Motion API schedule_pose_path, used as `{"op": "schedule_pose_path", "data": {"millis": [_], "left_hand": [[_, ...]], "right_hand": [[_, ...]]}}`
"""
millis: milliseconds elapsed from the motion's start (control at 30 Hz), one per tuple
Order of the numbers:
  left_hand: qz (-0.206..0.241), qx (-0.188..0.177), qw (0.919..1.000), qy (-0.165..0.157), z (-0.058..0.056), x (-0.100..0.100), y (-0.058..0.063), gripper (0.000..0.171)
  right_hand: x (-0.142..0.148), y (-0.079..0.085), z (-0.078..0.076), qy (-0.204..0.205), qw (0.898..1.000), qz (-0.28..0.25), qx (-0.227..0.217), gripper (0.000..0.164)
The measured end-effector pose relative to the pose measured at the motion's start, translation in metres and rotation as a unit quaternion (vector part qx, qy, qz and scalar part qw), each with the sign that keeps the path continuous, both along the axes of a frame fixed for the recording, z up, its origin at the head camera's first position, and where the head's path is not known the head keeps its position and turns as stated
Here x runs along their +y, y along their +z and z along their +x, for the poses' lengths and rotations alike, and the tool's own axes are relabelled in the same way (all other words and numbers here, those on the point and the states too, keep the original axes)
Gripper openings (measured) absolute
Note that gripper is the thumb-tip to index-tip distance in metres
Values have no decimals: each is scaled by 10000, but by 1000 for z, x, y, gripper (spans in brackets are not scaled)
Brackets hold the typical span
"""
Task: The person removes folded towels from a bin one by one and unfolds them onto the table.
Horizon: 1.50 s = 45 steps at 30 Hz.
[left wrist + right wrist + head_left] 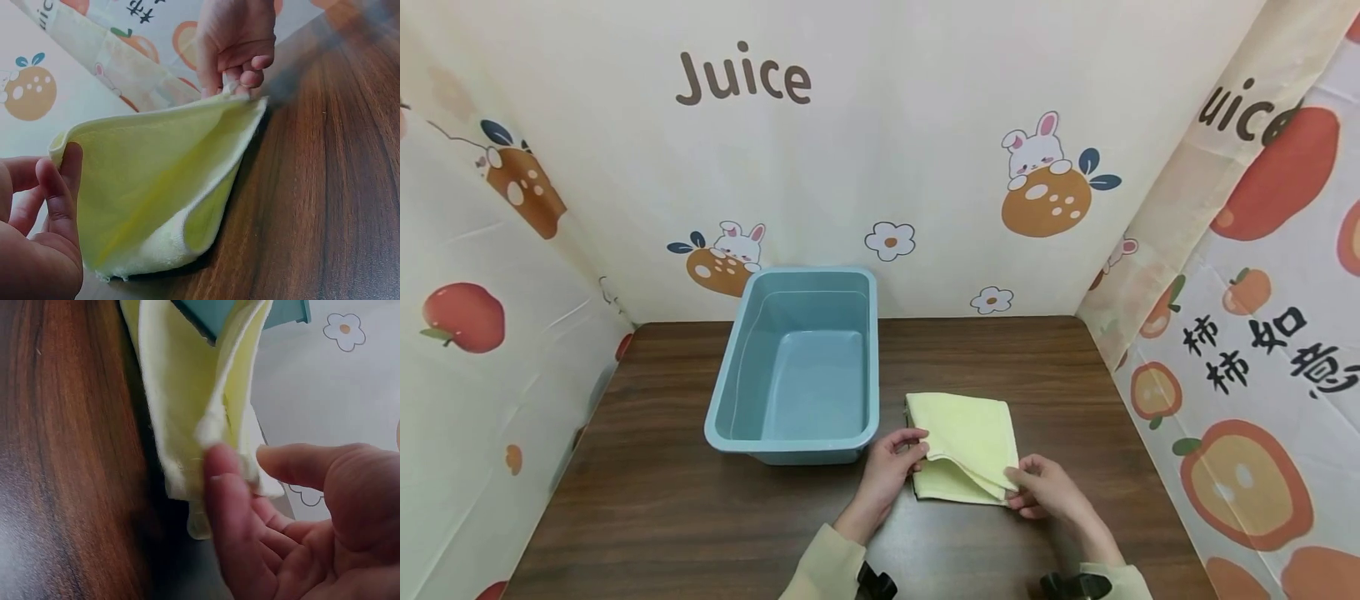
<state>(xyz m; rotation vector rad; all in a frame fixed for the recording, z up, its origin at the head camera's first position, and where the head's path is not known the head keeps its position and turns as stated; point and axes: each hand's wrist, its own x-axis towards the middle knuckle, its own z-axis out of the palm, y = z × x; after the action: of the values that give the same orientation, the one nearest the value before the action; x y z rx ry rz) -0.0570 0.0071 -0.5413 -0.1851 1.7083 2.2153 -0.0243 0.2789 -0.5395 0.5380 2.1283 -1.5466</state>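
Note:
A pale yellow towel (968, 427), folded into a rough square, lies on the brown wooden table (700, 521). My left hand (889, 468) pinches the left corner of the towel's upper layer between thumb and fingers. At the near right corner, my right hand (1051, 490) holds the edge of the cloth. In the left wrist view, that lifted layer stretches between both hands, and a gap opens beneath it to the lower folds. The right wrist view shows the towel's white hemmed edge (215, 415) at my fingertips, with a small loop (199, 522) hanging below.
A light blue plastic basin (816, 383) stands left of the towel, against the back curtain (925, 150). Printed curtains with fruit and rabbits close off the left, back and right sides of the table. Dark straps show at both wrists.

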Motion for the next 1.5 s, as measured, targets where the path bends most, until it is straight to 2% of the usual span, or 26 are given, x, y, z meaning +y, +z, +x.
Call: {"op": "schedule_pose_path", "data": {"millis": [167,433,667,800,933,1033,1200,1333,1500], "left_hand": [[15,-36,10000,30,1,-2,-2,21],[-44,30,10000,54,4,-7,-6,24],[-342,33,9994,-58,7,-13,-5,21],[-350,-14,9993,-113,7,-15,-5,23],[-264,-20,9996,-123,5,-15,-4,28],[-177,75,9998,-45,3,-13,-1,35],[37,238,9993,274,-6,-5,2,47],[218,286,9974,618,-15,6,6,48],[501,258,9930,1042,-31,22,11,46]], "right_hand": [[-2,1,2,105,9996,-178,-183,30],[-1,-3,1,-560,9983,-45,169,29],[-1,0,0,-723,9933,-656,623,32],[0,2,0,-861,9889,-906,802,29],[1,6,0,-1013,9836,-1197,889,34],[2,10,-2,-1170,9781,-1425,965,39],[3,17,-7,-1244,9673,-1819,1255,44],[1,21,-14,-1324,9507,-2321,1576,40],[-1,27,-30,-1737,9333,-2638,1709,36]]}}
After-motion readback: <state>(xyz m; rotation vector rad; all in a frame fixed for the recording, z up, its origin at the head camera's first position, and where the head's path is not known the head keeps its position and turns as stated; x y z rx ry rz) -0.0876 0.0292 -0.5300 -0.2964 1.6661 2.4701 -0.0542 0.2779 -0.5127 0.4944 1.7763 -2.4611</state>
